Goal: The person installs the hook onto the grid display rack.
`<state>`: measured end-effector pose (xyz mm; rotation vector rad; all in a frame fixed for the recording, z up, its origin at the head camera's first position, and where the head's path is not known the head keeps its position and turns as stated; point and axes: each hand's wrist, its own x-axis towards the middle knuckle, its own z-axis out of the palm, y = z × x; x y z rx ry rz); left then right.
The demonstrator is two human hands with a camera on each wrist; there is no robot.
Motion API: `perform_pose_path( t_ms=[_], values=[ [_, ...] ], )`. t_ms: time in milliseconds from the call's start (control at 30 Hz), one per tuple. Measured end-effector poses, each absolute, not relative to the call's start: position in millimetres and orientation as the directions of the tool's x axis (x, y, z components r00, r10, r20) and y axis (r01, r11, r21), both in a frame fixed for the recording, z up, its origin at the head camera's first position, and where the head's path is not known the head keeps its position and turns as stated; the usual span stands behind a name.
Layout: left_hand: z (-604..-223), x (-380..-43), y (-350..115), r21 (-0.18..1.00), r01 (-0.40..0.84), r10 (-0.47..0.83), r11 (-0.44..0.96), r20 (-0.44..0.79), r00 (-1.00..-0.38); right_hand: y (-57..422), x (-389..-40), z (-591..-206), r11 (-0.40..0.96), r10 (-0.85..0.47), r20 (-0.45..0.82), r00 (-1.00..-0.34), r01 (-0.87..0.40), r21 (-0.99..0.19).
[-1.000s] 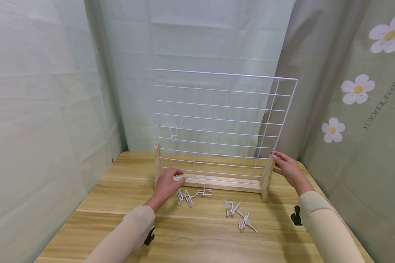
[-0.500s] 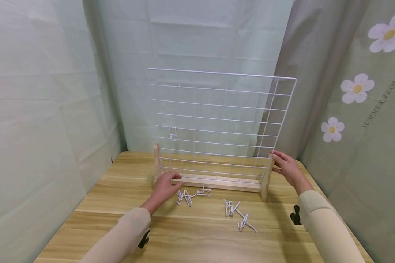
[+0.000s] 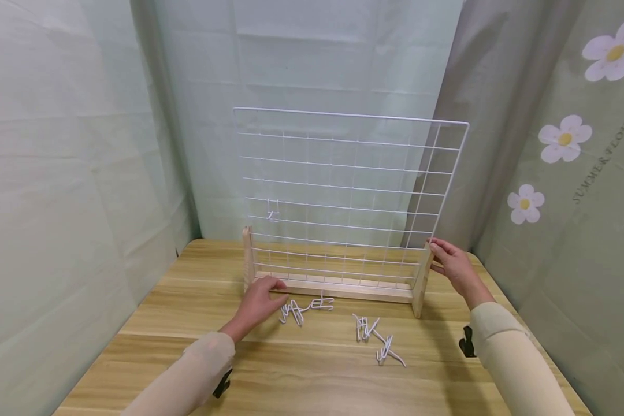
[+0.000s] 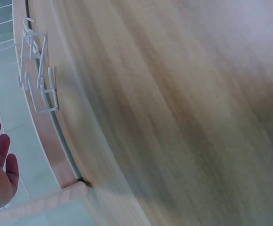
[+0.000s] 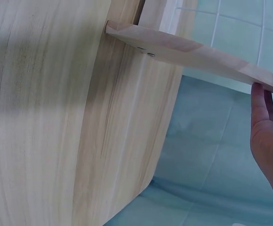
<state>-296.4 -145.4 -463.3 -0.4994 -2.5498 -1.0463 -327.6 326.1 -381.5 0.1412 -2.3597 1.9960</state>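
Observation:
A white wire grid panel (image 3: 343,185) stands upright in a wooden stand (image 3: 353,292). My right hand (image 3: 456,270) holds the top of the stand's right side piece (image 3: 421,289), and the right wrist view shows its fingertips against that wood (image 5: 197,54). My left hand (image 3: 260,299), fingers loosely bent and holding nothing, hovers by the stand's lower left front. Just right of it lies a cluster of white wire hooks (image 3: 295,313), also seen as hooks (image 4: 37,66) in the left wrist view. One hook (image 3: 273,211) hangs on the grid's left part.
Several more white wire hooks (image 3: 377,336) lie on the wooden table (image 3: 312,381), in front of the stand's right half. Pale green curtains (image 3: 83,173) enclose the table at the back and both sides, with flowers printed on the right one.
My left hand has drawn back a little from the grid's lower bars, to the left and down. The right hand stays at the side piece. The hooks have not moved.

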Motion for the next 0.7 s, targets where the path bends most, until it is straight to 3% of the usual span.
perform_pose_path(
  t_ms=[700],
  values=[
    [-479, -292, -146, 0.586, 0.399, 0.232, 0.705, 0.34, -0.911, 322, -325, -381, 0.168, -0.034, 0.084, -0.996, -0.088, -0.982]
  ],
)
